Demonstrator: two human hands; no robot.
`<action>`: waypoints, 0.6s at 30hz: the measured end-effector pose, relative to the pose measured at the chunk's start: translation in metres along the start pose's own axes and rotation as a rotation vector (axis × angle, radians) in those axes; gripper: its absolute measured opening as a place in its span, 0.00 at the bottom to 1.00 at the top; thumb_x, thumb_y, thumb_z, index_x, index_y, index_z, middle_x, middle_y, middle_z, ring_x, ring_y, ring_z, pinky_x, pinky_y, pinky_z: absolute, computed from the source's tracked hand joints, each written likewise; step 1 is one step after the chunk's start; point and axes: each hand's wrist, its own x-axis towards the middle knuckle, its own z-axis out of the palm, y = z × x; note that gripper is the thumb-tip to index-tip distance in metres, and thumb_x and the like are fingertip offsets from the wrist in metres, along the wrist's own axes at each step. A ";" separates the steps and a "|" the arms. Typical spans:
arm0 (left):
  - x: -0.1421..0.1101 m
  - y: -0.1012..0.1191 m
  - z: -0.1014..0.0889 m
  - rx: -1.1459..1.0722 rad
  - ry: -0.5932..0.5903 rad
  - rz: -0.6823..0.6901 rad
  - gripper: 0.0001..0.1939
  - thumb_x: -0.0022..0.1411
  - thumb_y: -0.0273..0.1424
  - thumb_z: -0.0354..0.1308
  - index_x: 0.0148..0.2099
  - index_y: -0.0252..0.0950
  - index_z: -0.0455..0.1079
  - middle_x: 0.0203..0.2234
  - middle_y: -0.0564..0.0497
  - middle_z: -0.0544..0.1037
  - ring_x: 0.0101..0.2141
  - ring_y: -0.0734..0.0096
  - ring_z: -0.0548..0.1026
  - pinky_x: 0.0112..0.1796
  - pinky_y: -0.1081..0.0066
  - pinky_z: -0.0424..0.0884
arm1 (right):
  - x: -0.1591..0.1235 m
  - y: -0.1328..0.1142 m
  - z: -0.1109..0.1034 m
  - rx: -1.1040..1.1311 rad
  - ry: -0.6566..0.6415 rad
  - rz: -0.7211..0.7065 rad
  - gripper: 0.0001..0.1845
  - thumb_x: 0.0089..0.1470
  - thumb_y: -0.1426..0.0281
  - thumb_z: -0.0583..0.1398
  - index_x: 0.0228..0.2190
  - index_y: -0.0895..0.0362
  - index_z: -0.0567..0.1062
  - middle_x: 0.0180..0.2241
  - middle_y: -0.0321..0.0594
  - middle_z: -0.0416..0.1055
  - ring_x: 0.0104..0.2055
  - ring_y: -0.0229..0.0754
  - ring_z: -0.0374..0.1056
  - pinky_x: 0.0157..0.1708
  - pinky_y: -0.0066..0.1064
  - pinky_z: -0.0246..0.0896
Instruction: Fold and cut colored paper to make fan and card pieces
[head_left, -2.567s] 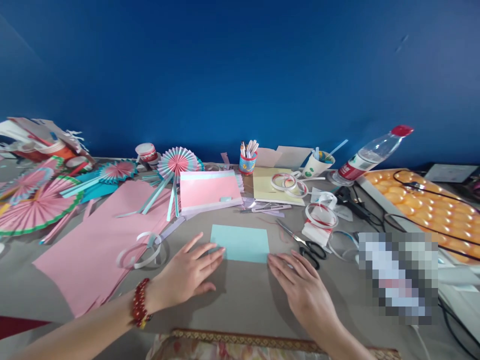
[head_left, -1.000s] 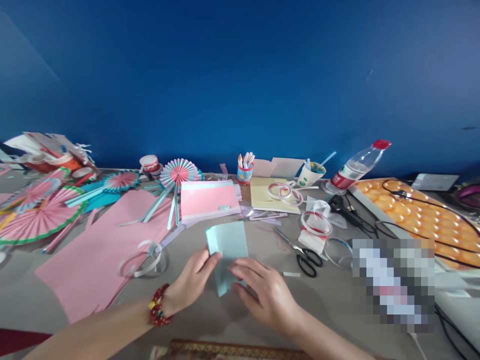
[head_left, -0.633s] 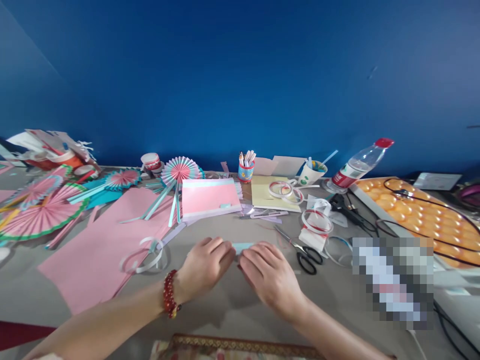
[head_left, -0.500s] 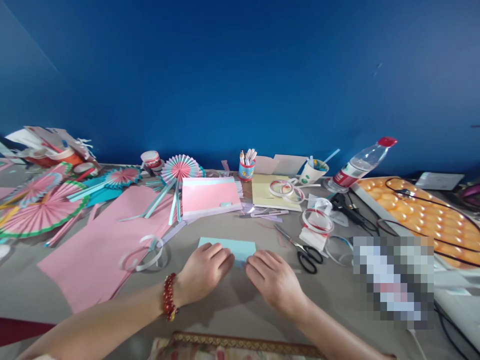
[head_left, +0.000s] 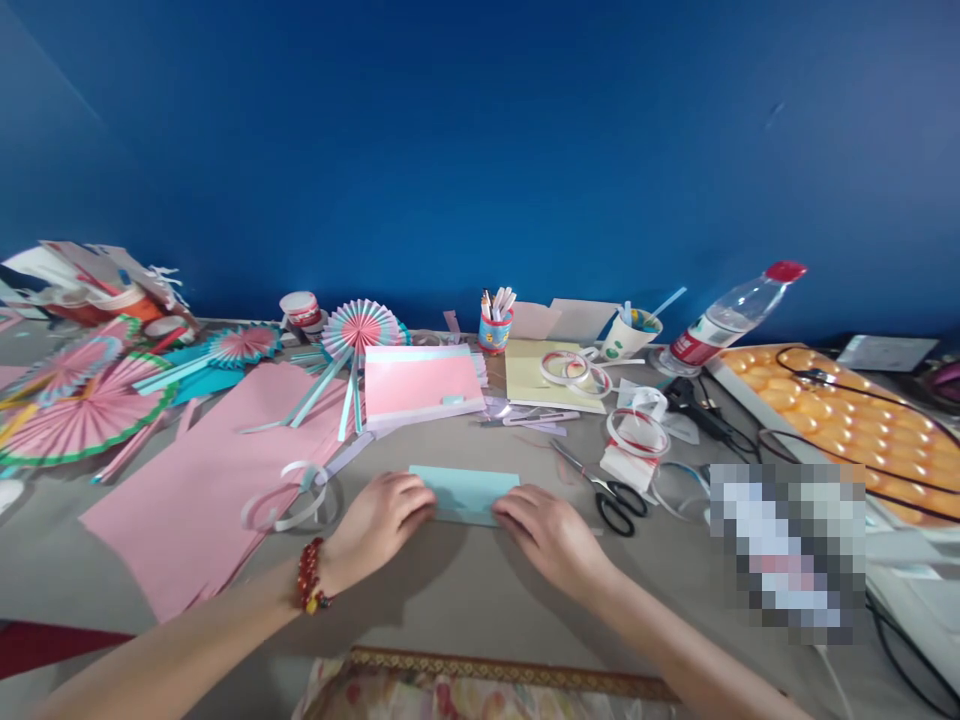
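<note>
A light blue piece of paper [head_left: 466, 494] lies on the grey table in front of me, its long side running left to right. My left hand [head_left: 388, 515] grips its left end with curled fingers, and a bead bracelet circles that wrist. At the right end, my right hand [head_left: 546, 525] has its fingers closed on the lower corner. Both thumbs are mostly hidden. Black-handled scissors [head_left: 611, 492] lie just right of my right hand, and a loop of white tape [head_left: 304, 497] rests left of my left hand.
Pink paper sheets [head_left: 191, 470] cover the left, near folded paper fans [head_left: 82, 410]. A pink card [head_left: 421, 377], a cutter knife [head_left: 544, 419], a pen cup [head_left: 495, 330] and yellow paper [head_left: 551, 372] lie behind. Rightward are tape rolls [head_left: 637, 432], a glue gun [head_left: 697, 410] and a bottle [head_left: 724, 325].
My left hand has slid left to the paper's left end, uncovering more of its middle. My right hand stays at the right end, and the paper has shifted slightly right.
</note>
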 end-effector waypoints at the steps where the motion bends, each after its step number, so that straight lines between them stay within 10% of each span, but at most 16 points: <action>1: 0.002 -0.004 -0.004 -0.037 0.008 -0.031 0.04 0.67 0.30 0.57 0.38 0.37 0.71 0.32 0.53 0.76 0.35 0.69 0.73 0.38 0.69 0.63 | 0.002 0.002 0.000 0.032 -0.002 0.015 0.08 0.64 0.73 0.53 0.36 0.55 0.73 0.34 0.39 0.73 0.39 0.42 0.67 0.38 0.30 0.59; 18: 0.009 -0.034 -0.020 -0.161 -0.078 0.040 0.08 0.67 0.33 0.56 0.36 0.36 0.72 0.28 0.54 0.76 0.31 0.72 0.73 0.39 0.70 0.62 | 0.014 0.005 -0.001 0.052 -0.024 0.092 0.05 0.59 0.74 0.55 0.33 0.53 0.70 0.32 0.36 0.73 0.36 0.41 0.68 0.35 0.29 0.57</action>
